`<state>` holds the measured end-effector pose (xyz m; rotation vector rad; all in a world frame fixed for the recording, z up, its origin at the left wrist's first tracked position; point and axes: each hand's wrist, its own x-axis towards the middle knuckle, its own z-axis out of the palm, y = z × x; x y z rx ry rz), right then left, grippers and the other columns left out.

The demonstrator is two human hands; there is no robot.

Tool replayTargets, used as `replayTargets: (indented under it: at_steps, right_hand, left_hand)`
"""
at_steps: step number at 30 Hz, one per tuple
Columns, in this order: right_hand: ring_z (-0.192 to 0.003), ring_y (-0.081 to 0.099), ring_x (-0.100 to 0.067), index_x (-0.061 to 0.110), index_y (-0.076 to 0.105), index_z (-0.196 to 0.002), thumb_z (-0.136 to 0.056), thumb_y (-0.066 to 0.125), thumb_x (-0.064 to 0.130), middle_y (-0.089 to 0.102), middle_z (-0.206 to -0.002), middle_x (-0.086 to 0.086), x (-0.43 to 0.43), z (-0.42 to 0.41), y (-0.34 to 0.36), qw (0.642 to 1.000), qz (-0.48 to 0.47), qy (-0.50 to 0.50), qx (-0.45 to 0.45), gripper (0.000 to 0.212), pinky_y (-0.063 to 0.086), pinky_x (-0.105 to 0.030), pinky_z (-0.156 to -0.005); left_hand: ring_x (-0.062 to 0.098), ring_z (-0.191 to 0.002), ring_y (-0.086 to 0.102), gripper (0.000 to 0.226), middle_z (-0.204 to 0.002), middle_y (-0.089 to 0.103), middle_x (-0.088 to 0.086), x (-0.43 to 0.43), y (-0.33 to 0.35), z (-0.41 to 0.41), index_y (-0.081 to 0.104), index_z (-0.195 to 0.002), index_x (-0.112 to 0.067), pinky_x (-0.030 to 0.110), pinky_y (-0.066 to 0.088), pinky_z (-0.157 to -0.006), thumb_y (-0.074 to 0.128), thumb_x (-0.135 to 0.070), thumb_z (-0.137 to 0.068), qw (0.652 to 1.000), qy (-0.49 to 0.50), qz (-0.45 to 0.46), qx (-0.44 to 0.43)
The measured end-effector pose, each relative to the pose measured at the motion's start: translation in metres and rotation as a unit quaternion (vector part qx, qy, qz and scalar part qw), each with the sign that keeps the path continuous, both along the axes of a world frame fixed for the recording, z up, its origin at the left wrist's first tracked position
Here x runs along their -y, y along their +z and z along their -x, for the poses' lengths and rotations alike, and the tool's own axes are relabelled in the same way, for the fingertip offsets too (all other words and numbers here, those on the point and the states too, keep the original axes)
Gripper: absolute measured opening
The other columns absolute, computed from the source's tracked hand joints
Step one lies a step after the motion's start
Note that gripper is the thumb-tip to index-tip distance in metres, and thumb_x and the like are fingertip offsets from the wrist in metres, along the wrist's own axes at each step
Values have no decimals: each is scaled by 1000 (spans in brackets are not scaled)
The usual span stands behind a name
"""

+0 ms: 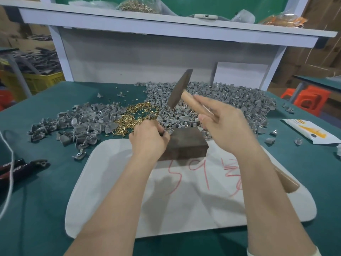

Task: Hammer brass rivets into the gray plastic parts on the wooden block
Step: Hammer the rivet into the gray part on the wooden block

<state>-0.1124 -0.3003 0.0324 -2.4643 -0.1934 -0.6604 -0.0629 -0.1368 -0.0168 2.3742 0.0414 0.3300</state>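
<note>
Where the white cloth mat (pixel 184 209) with red scribbles reaches its far edge, the dark brown wooden block (pixel 186 143) sits square on it. It is hemmed on the far side by a wide heap of small gray plastic parts (pixel 230 100) that spreads over the green counter (pixel 36 200) up to the white back panel (pixel 138 58) of the shelf frame. A loose ring of tiny brass rivets (pixel 137 115) lies just beyond the block's far left corner, between the big heap and a lower scatter of gray pieces to the left. The left hand (pixel 148 137) sits at that corner, fingers curled tight and pinching a single gray piece (pixel 168 133) at the block's top edge; whether a rivet stands in it cannot be told. The right hand (pixel 227 124) is wrapped round the pale wooden handle of a dark-headed hammer (pixel 178 91). The head is tilted and raised over the heap beyond the block, with open air up to the white shelf board (pixel 166 24) well overhead. The block's top is flat, dull and dark. At the left lie a dark red-handled tool (pixel 18 165) and a white cord (pixel 9 172); near the counter's right edge lies a white and yellow packet (pixel 310 131).
</note>
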Motion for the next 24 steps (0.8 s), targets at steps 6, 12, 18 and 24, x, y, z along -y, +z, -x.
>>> replayTargets:
  at_steps: [6,12,18,24]
  right_hand:
    - [-93,61,-16,52,45,-131,-93,54,28,66,-98,19,-3,4,0,988,110,5,-107,46,50,-31,-84]
    - [-108,59,-12,48,47,-131,-92,56,25,62,-123,16,-1,5,3,998,54,2,-25,47,45,-28,-91]
    - [-104,61,-18,52,44,-131,-92,55,27,63,-121,15,-4,5,-2,997,67,-40,-12,48,48,-32,-89]
    - [-82,50,-10,49,46,-133,-93,53,26,65,-117,11,-4,0,-6,986,124,7,-111,46,40,-24,-73]
  left_hand:
    - [27,-107,56,15,-103,67,-2,-1,-1,-1,60,-72,-26,35,36,-92,68,-27,-84,1000,-8,21,-16]
    - [29,-107,56,18,-100,69,-1,0,-1,-2,61,-68,-24,34,34,-88,65,-25,-86,1000,-4,8,-14]
    - [31,-110,53,19,-103,68,1,-1,-1,1,61,-67,-24,35,34,-90,66,-26,-86,1000,-8,0,-4]
    - [30,-109,53,20,-102,67,1,-1,0,1,60,-67,-25,37,34,-89,67,-26,-85,1000,-7,3,-10]
